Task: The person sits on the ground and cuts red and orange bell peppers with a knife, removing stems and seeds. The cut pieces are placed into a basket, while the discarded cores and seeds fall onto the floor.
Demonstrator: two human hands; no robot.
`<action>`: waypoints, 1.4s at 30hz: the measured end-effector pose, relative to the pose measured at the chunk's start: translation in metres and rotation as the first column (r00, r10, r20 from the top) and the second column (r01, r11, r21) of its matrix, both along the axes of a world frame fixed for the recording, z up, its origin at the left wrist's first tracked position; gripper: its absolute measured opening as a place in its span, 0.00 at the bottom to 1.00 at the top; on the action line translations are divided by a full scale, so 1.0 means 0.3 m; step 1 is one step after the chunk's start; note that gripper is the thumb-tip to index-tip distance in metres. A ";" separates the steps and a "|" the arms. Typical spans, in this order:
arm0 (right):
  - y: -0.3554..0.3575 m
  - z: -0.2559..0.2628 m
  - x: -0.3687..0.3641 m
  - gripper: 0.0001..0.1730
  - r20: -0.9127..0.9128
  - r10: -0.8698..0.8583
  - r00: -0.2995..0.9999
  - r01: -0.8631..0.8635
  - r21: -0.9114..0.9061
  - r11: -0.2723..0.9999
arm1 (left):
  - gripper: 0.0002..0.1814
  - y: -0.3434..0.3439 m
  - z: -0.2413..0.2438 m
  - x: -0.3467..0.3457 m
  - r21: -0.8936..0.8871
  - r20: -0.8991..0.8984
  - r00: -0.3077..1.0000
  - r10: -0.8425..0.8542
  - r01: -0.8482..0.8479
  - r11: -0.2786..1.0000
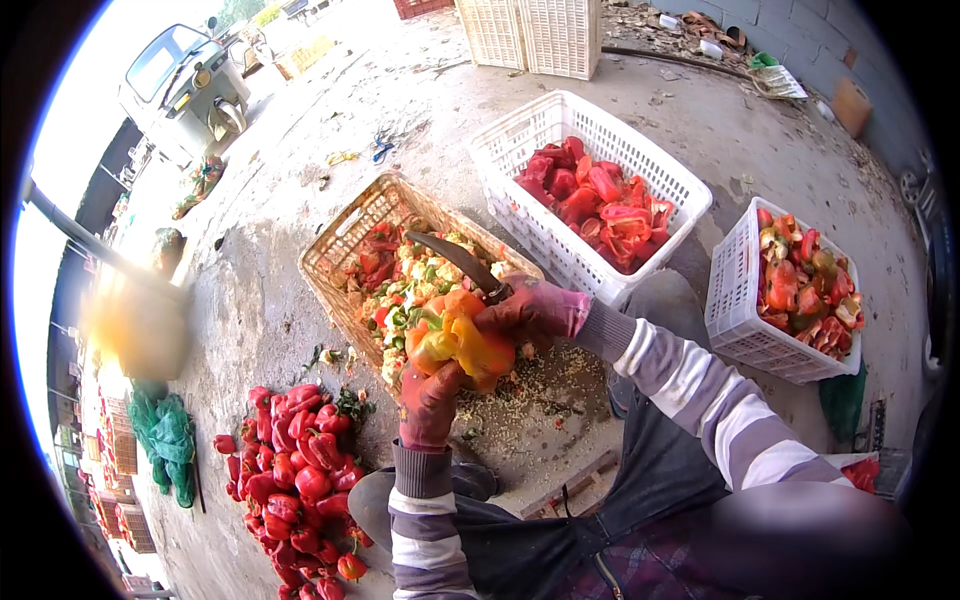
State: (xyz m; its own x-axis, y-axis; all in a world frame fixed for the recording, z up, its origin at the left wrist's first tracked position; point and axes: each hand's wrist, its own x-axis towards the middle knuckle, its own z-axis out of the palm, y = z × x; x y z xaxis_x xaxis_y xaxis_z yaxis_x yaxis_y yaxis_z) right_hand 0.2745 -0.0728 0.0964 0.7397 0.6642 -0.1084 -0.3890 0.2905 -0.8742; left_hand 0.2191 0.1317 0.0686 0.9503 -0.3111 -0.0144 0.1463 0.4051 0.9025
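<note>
Between my two gloved hands is an orange-yellow bell pepper (450, 337), which looks split open. My left hand (431, 405) grips it from below. On its right side, my right hand (525, 307) touches the pepper and also holds a knife (457, 259) with a dark curved blade pointing up and left. Directly beneath them stands a stained tan plastic crate (337, 307), holding pepper cores, seeds and red scraps. A heap of whole red bell peppers (300, 480) lies on the floor to the left of my knee.
A white crate (517, 191) of cut red peppers stands beyond my right hand. Farther right is a smaller white crate (739, 330) with mixed pepper pieces. Green netting (161, 442) lies at the left. Tall crates (529, 37) and a three-wheeled vehicle (180, 90) stand behind.
</note>
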 end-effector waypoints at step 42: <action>0.027 -0.072 -0.170 0.23 0.355 0.029 0.934 0.207 -0.608 0.766 | 0.25 0.239 -0.202 0.022 -0.266 -0.162 0.858 0.487 -0.514 0.816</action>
State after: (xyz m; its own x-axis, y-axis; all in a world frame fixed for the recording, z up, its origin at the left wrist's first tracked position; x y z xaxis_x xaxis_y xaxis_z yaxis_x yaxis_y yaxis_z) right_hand 0.2235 -0.0646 0.0746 0.8602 0.4608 -0.2182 -0.0496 -0.3503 -0.9353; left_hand 0.2257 0.2035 0.0080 0.9751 0.2049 -0.0852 -0.0802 0.6832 0.7258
